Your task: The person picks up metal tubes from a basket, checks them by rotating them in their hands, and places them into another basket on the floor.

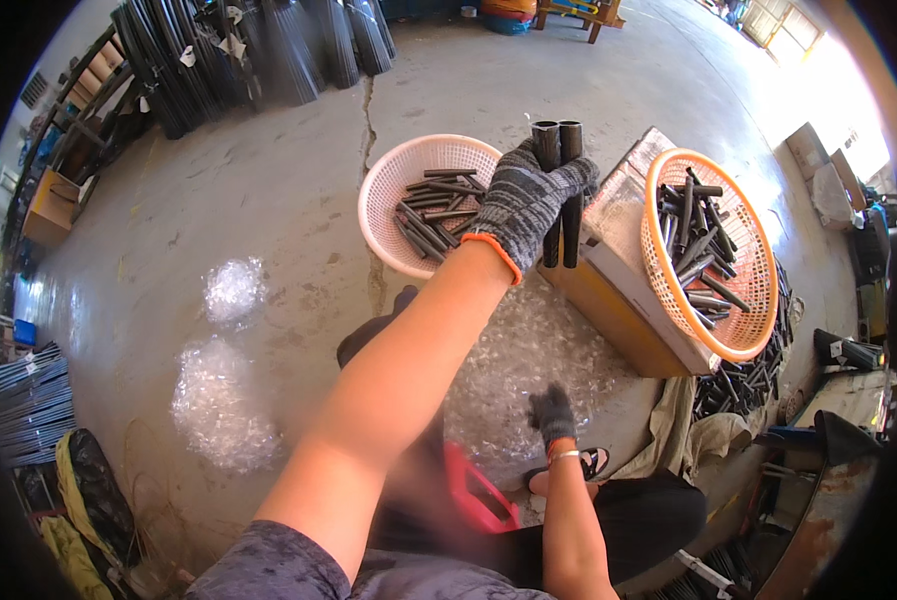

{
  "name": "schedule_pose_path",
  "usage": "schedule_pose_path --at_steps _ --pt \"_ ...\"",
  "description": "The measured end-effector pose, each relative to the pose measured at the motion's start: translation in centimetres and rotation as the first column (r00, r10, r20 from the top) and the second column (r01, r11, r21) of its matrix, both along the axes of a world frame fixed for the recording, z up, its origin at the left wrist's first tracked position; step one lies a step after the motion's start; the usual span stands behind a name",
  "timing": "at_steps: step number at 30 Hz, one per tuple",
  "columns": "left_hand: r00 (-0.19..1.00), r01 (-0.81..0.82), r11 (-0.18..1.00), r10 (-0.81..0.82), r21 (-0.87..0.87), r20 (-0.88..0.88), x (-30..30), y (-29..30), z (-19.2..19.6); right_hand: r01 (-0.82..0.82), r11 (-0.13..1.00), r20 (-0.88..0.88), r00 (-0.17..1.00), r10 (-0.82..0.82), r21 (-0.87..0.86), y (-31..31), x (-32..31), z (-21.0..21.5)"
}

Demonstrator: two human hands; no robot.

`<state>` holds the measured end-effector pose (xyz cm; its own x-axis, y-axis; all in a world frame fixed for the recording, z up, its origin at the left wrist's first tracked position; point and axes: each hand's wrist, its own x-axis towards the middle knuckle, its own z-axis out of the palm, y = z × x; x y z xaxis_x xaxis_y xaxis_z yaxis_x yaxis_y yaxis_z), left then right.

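Note:
My left hand [526,200], in a grey knitted glove with an orange cuff, is raised and shut on two short black tubes [560,190] held upright side by side. It hovers between a pink plastic basket [383,175] holding several black tubes and an orange basket [758,300] full of the same tubes. My right hand [552,415], in a dark glove, reaches down low over a heap of clear plastic wrap [528,350] on the floor, fingers pointing down; nothing shows in it.
The orange basket leans on a cardboard box [618,290]. Loose black tubes [748,385] lie on cloth at the right. Two clumps of clear wrap [223,400] sit on the concrete at left. Long black rods [248,50] lean at the back. A red object [478,490] is near my legs.

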<state>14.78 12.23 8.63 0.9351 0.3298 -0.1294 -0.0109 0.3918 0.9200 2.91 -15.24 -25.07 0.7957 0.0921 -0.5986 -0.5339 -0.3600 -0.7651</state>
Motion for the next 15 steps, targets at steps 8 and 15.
schedule_pose_path --at_steps 8,15 --pt "0.993 0.118 0.974 -0.116 0.192 -0.019 0.0 -1.5 -0.2 -0.227 0.611 0.399 0.903 -0.16 0.758 11.5 9.8 23.3" --pt "0.999 0.049 0.999 -0.049 -0.024 0.008 0.4 -0.1 -1.0 -0.325 0.676 0.363 0.927 0.092 0.661 8.7 5.8 10.9"
